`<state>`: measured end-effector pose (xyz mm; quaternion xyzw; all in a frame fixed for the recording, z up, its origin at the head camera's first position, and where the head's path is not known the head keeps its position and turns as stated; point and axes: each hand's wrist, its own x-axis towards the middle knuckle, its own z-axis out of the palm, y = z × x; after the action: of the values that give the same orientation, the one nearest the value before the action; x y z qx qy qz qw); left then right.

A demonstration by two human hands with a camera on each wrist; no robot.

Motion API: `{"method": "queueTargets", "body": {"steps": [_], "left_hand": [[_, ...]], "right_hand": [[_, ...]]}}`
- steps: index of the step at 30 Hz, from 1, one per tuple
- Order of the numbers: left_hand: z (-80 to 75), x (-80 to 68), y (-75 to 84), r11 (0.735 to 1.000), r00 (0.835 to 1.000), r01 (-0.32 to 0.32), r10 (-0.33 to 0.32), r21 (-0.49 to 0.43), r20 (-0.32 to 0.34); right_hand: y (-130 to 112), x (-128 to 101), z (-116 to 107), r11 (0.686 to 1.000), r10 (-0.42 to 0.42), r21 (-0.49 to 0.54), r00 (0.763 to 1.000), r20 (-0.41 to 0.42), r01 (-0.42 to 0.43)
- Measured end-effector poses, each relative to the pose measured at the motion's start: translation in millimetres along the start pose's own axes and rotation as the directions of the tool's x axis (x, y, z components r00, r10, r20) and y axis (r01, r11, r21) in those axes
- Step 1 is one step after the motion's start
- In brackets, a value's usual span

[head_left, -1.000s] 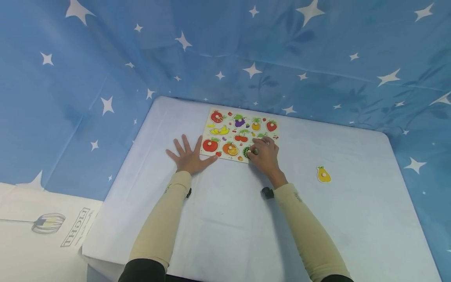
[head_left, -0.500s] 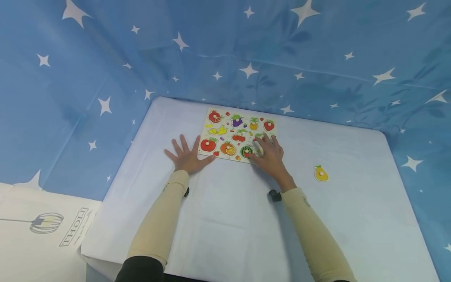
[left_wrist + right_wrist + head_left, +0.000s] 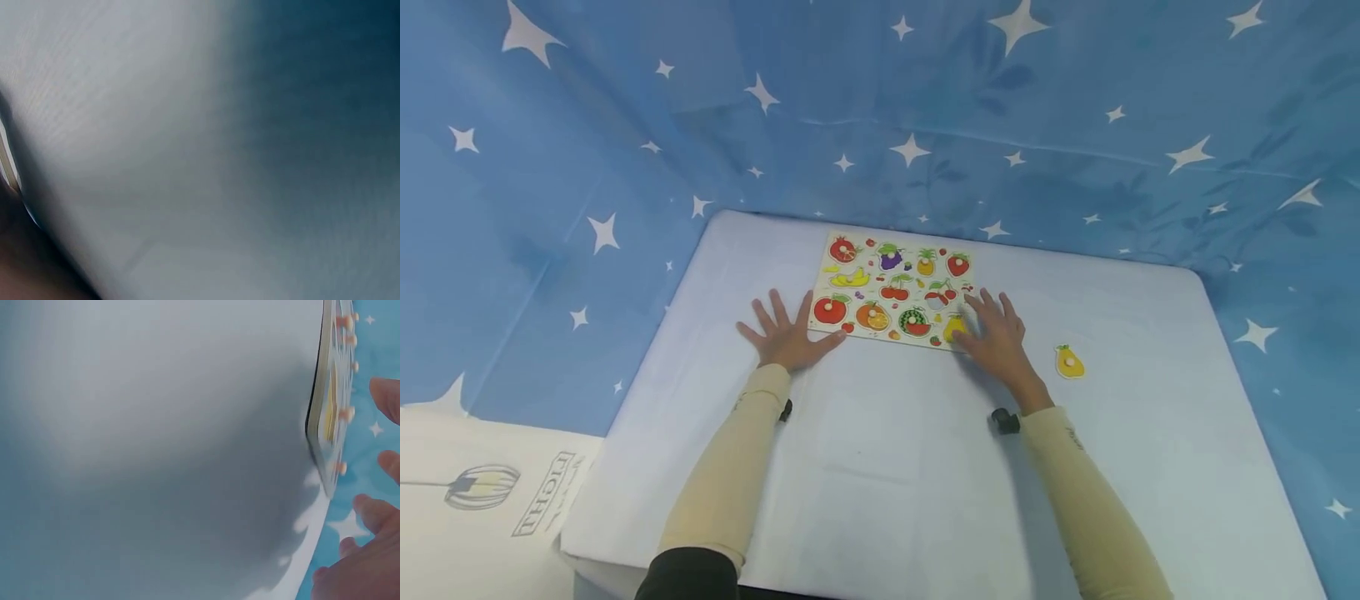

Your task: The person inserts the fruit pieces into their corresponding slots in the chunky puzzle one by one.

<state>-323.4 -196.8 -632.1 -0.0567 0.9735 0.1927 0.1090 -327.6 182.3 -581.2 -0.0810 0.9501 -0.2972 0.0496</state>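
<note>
A wooden fruit knob puzzle board lies on the white table. My left hand is spread flat at its lower left corner, the thumb along the near edge. My right hand is over the lower right corner, fingers loosely extended with nothing between them. In the right wrist view, its fingertips stand apart from the board's knobs. The watermelon piece sits in the bottom row. Beside it, a yellow pear picture partly shows under the right thumb. A loose pear piece with a knob lies right of my right hand.
The white-covered table extends toward me and to the right. A blue curtain with white stars hangs behind it. At the left is a cream cloth printed with a whisk. The left wrist view is mostly blurred.
My right hand has let go of the watermelon piece, opened its fingers and moved right to the board's corner. The left hand stays in place. The head view has shifted slightly.
</note>
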Motion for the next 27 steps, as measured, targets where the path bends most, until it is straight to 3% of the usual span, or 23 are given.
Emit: {"method": "queueTargets", "body": {"steps": [13,19,27], "left_hand": [[3.6,0.0,-11.1,0.999,0.999,-0.017,0.016,-0.039,-0.033],[4.6,0.1,-9.6,0.999,0.999,-0.019,0.018,-0.030,-0.030],[6.7,1.8,-4.1,0.999,0.999,-0.030,0.029,-0.022,-0.037]], "right_hand": [[38,-26,-34,0.998,0.070,-0.003,0.997,-0.040,-0.070],[58,-44,-54,0.998,0.032,0.049,0.994,-0.106,-0.027],[87,-73,-78,0.995,0.073,0.079,0.989,-0.126,-0.063]]}}
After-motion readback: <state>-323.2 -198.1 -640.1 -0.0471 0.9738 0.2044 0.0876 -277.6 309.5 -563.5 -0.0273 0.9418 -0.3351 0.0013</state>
